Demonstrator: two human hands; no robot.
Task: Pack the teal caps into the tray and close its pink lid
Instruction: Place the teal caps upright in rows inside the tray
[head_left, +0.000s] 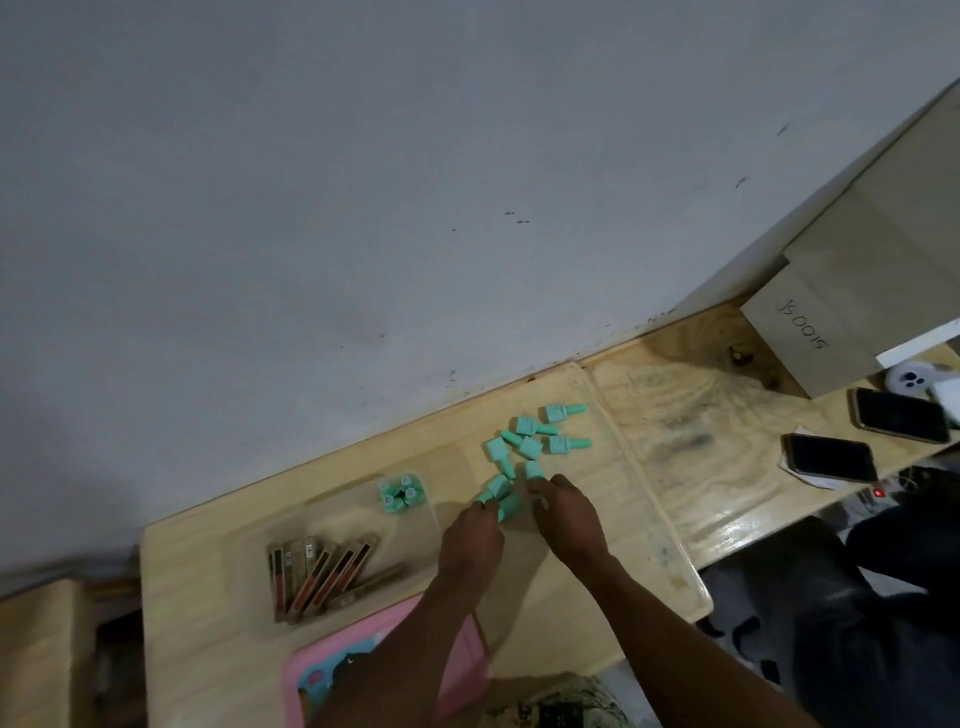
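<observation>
Several teal caps (530, 439) lie scattered on the pale wooden table (208, 571). A clear tray (249, 545) to their left holds several upright teal caps (401, 493) in its far corner and a row of slim brown boxes (322, 574). The pink lid (332, 665) lies flat near the front edge, partly under my left forearm. My left hand (470, 540) pinches a teal cap (493, 489), with another cap (510, 506) beside its fingers. My right hand (566, 517) pinches a teal cap (534, 470).
The grey wall (363, 208) rises just behind the table. At the right stand cardboard boxes (831, 322), two dark phones (831, 457) and a white device (909, 379). A person's dark clothing (857, 623) shows at lower right. A patterned cloth (561, 701) lies at the bottom.
</observation>
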